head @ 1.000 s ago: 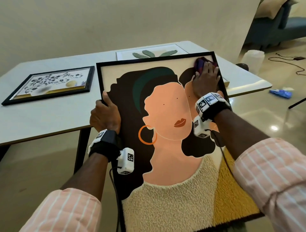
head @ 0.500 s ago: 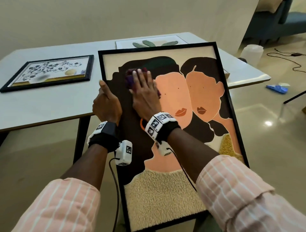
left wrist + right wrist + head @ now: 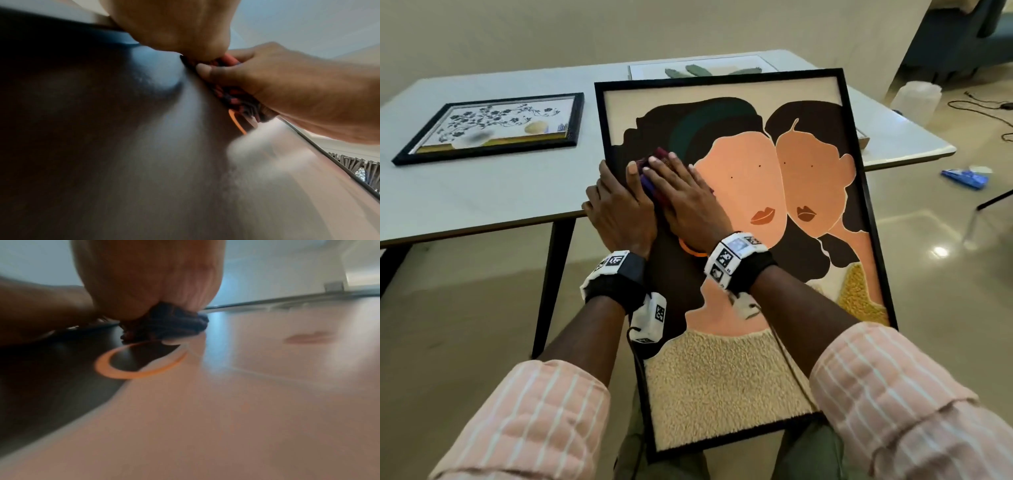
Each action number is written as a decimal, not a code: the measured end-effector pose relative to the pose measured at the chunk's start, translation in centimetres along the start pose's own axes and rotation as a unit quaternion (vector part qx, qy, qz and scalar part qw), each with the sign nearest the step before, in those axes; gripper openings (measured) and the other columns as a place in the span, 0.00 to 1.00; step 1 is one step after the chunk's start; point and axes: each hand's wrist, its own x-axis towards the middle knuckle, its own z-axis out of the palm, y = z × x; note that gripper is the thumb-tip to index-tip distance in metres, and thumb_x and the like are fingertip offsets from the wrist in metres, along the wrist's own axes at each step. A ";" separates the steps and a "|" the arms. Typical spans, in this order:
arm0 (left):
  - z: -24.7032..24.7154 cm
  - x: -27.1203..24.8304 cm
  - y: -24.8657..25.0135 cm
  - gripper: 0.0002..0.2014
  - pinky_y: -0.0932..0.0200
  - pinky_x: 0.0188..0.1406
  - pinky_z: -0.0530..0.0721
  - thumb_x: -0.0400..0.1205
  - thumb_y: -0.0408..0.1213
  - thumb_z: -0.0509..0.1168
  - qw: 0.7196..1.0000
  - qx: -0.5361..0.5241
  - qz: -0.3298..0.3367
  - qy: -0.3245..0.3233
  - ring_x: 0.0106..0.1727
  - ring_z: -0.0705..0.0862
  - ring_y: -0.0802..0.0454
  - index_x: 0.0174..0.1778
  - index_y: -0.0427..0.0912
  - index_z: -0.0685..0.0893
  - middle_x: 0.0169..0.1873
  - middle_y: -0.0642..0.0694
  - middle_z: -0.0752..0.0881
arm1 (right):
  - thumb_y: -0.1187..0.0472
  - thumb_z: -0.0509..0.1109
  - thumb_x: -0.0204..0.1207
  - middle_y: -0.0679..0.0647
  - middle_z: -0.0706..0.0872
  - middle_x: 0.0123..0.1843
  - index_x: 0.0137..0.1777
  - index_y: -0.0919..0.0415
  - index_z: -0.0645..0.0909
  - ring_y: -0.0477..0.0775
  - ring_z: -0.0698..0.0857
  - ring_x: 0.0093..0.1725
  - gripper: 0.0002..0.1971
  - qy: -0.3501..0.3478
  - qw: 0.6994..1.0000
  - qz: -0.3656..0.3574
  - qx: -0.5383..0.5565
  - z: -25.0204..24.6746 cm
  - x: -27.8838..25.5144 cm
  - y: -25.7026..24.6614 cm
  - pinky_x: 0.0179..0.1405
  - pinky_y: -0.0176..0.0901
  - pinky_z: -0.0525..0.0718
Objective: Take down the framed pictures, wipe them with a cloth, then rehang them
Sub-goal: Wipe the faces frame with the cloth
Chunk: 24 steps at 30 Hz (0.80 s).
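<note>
A large black-framed picture point(image 3: 722, 92) of two women leans tilted against the table edge, its lower end by my lap. My left hand point(image 3: 616, 212) grips its left frame edge, thumb on the front. My right hand point(image 3: 685, 198) presses a wadded dark red and purple cloth point(image 3: 659, 159) on the glass over the dark hair area, right beside the left hand. In the left wrist view the right hand point(image 3: 287, 91) has its thumb and fingers curled round the cloth point(image 3: 232, 95). The right wrist view shows the cloth point(image 3: 174, 324) bunched under my palm, just above the painted orange earring point(image 3: 139, 360).
A smaller black-framed floral picture point(image 3: 493, 126) lies flat on the white table point(image 3: 482, 198), and a white-framed leaf picture point(image 3: 702, 70) lies behind the large one. On the floor at right are a translucent container point(image 3: 916, 101), a cable point(image 3: 979, 106) and a blue packet point(image 3: 964, 178).
My right hand has swept the cloth from the picture's top right corner across to the left side, ending beside the left hand. The left hand keeps its grip on the frame edge.
</note>
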 end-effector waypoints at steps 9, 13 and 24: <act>0.4 -2.0 -0.5 0.40 0.44 0.70 0.65 0.84 0.67 0.42 0.998 0.052 0.020 -0.003 0.70 0.75 0.42 0.81 0.36 0.64 0.70 0.38 0.78 | 0.53 0.60 0.85 0.56 0.62 0.85 0.83 0.59 0.65 0.63 0.54 0.86 0.28 0.010 0.999 0.050 -0.009 -0.8 -1.9 1.1 0.82 0.65 0.57; 0.5 -1.9 -0.6 0.42 0.44 0.69 0.65 0.84 0.68 0.42 0.998 0.060 0.021 -0.003 0.69 0.75 0.42 0.81 0.36 0.63 0.69 0.39 0.79 | 0.55 0.62 0.83 0.55 0.61 0.86 0.82 0.59 0.64 0.66 0.52 0.86 0.28 0.084 0.956 0.282 0.022 -0.8 -1.3 1.2 0.82 0.66 0.55; 1.0 -3.1 0.1 0.42 0.45 0.69 0.68 0.84 0.69 0.43 0.997 0.071 0.002 0.016 0.69 0.76 0.42 0.82 0.37 0.61 0.71 0.40 0.78 | 0.56 0.61 0.84 0.62 0.61 0.85 0.83 0.61 0.63 0.73 0.55 0.84 0.28 0.053 0.975 0.212 -0.042 -2.4 -2.7 3.3 0.81 0.72 0.56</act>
